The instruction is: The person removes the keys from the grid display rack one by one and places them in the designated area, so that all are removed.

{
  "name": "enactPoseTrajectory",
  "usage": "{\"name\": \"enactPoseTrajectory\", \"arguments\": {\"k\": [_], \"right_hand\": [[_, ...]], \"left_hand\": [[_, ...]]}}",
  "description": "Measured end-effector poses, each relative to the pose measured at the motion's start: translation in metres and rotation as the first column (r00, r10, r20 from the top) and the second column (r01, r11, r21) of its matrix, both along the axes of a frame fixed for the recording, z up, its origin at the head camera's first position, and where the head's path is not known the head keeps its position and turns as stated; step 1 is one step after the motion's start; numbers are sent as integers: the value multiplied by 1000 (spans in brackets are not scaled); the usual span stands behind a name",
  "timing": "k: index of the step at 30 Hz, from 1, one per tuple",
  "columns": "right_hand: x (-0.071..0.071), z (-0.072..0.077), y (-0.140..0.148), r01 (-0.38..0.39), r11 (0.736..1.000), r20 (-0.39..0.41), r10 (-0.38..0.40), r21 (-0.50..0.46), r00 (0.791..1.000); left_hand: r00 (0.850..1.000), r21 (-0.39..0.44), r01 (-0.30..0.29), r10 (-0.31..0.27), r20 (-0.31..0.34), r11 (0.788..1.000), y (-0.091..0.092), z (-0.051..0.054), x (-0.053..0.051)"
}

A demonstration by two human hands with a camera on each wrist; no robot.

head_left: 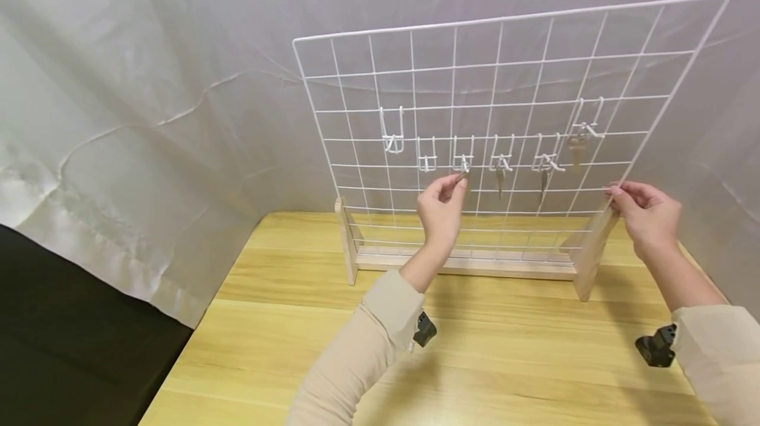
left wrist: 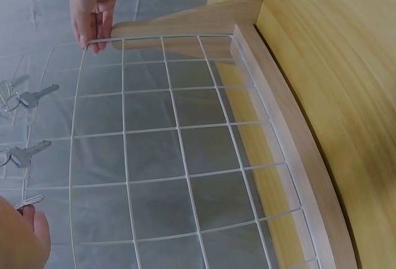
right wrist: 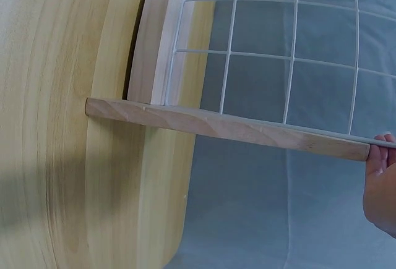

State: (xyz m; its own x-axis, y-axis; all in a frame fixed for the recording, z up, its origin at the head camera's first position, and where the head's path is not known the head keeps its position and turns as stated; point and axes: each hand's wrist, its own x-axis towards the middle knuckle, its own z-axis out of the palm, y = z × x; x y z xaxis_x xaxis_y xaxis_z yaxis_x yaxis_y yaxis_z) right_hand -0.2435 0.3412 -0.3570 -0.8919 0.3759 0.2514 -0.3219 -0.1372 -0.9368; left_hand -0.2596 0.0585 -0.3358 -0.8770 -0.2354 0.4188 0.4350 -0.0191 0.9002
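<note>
A white wire grid rack (head_left: 475, 106) stands upright in a wooden stand (head_left: 510, 266). With thumb and fingertips, my left hand (head_left: 441, 210) pinches a key (head_left: 462, 175) at a white hook (head_left: 463, 161) near the middle of the grid; in the left wrist view that key (left wrist: 30, 201) shows at the fingertips. Other keys hang to its right: one key (head_left: 501, 182), another key (head_left: 544, 182) and a higher key (head_left: 577, 144). My right hand (head_left: 652, 215) grips the grid's right edge wire just above the wooden side support (right wrist: 247, 132).
Two white hooks, an upper hook (head_left: 393, 139) and a lower hook (head_left: 426, 162), hang left of the left hand without keys. A wooden table (head_left: 285, 320) lies beneath the stand. Pale grey cloth (head_left: 208, 83) hangs behind and at the sides.
</note>
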Motion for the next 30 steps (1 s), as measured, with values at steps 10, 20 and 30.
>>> {"name": "enactPoseTrajectory", "arguments": {"k": [10,20,30], "right_hand": [[-2,-1,-2,6,1000,-2,-6,-13,1000],[-2,-3,-2,1,1000,-35,-1,-7,999],[-3,-4,-1,8,1000,-30,-8,-8,1000]], "left_hand": [[999,42,37,-38,17,998,-4,-1,1],[998,26,51,-52,28,998,-12,1,6],[992,38,114,-116,52,993,-19,4,13]]}}
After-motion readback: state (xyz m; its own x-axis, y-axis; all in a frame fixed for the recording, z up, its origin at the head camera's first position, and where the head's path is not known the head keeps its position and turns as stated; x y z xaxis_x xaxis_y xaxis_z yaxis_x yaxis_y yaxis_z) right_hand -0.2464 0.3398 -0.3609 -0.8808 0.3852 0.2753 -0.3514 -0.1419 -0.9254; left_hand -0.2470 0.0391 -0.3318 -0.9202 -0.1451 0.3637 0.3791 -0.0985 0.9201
